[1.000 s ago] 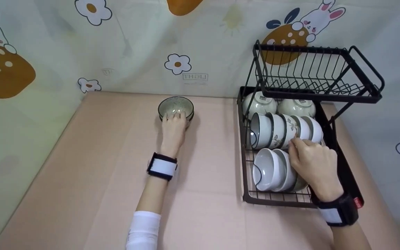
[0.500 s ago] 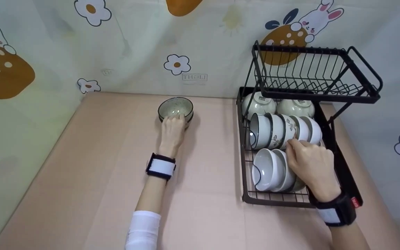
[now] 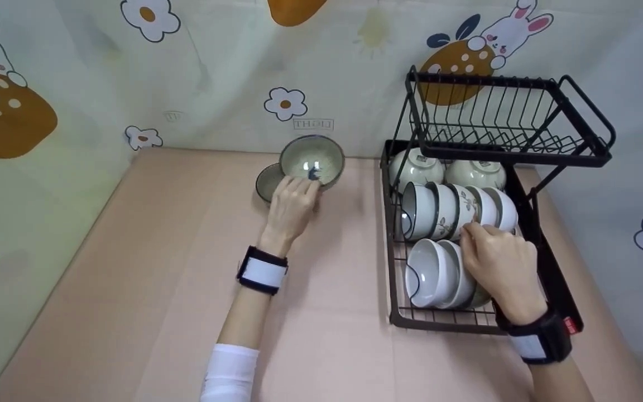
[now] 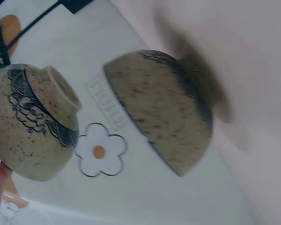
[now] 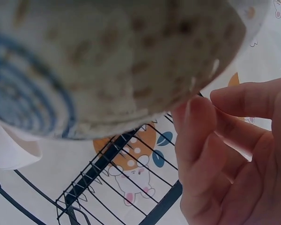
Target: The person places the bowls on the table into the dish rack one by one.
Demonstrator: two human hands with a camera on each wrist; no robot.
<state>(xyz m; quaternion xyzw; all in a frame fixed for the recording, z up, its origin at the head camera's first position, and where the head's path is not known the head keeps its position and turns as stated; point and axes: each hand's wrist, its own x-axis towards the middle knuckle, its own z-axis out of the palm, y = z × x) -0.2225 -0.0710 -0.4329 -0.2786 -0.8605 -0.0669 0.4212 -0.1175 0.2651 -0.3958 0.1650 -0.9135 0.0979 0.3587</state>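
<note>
My left hand pinches the near rim of a grey-green bowl, lifted and tilted above the table. The left wrist view shows this held bowl with brown specks and a blue wave pattern, fingers at its rim. A second speckled bowl stands on the table just left of and below it. My right hand is at the front row of the rack and holds the rim of a speckled bowl with blue arcs. In the head view the hand hides most of that bowl.
A black two-tier dish rack stands at the right. Its lower tier has white bowls in front, flower-patterned bowls in the middle row and upturned bowls behind. The wire upper tier overhangs the back. A patterned curtain borders the table.
My left hand has lifted the upper bowl off the stack and moved it to the right, uncovering the lower bowl. The right hand has stayed nearly in place at the rack.
</note>
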